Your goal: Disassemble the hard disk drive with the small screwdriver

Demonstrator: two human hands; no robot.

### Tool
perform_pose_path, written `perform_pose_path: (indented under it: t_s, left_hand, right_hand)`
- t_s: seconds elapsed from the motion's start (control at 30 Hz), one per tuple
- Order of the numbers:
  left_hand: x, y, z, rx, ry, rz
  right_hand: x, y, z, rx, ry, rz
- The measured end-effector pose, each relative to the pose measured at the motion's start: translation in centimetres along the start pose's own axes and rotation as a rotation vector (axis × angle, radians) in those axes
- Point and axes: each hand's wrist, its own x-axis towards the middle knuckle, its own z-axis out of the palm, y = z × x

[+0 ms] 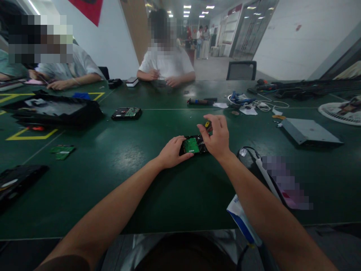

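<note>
A black hard drive [191, 145] with a green circuit board on its upper face lies flat on the green table in front of me. My left hand [174, 152] grips its left end, thumb along the near edge and fingers at the far edge. Over the right end, my right hand [216, 137] is closed round a screwdriver [208, 125] with a black and yellow handle. The screwdriver's tip is hidden behind my fingers, so I cannot tell whether it touches the drive.
A second drive [126, 113], a loose green circuit board [63, 151] and a black casing [56, 109] lie leftward. A grey metal box [311, 131], cables [265, 104] and a pouch [286, 184] are to the right. Two people [169, 62] sit across the table.
</note>
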Motion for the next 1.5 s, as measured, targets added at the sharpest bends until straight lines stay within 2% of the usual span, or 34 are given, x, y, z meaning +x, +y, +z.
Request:
perform_pose_path:
  t_s: [0.33, 0.47, 0.7, 0.87, 1.1, 1.3, 1.5]
  left_hand:
    - [0.00, 0.19, -0.20, 0.005, -0.010, -0.014]
    - [-0.03, -0.10, 0.06, 0.006, 0.001, 0.005]
    - [-0.01, -0.07, 0.01, 0.002, 0.005, -0.001]
    - [-0.01, 0.03, -0.12, -0.006, -0.001, 0.001]
    - [0.02, 0.10, -0.25, -0.004, -0.003, -0.001]
    - [0.02, 0.05, -0.20, -0.007, 0.000, 0.005]
    - [-0.01, 0.16, -0.35, -0.022, -0.003, -0.008]
  right_hand:
    - [-0.20, 0.34, 0.37, 0.035, 0.005, 0.036]
    - [-0.08, -0.16, -0.01, -0.014, 0.034, 0.014]
    - [-0.22, -0.09, 0.34, 0.056, 0.000, -0.014]
    - [0.00, -0.21, -0.03, -0.013, 0.026, -0.003]
    - [-0.26, -0.26, 0.26, 0.054, -0.025, -0.003]
    - [-0.17, -0.43, 0.03, -0.005, 0.027, 0.005]
    - [-0.13, -0.10, 0.33, 0.042, -0.013, -0.019]
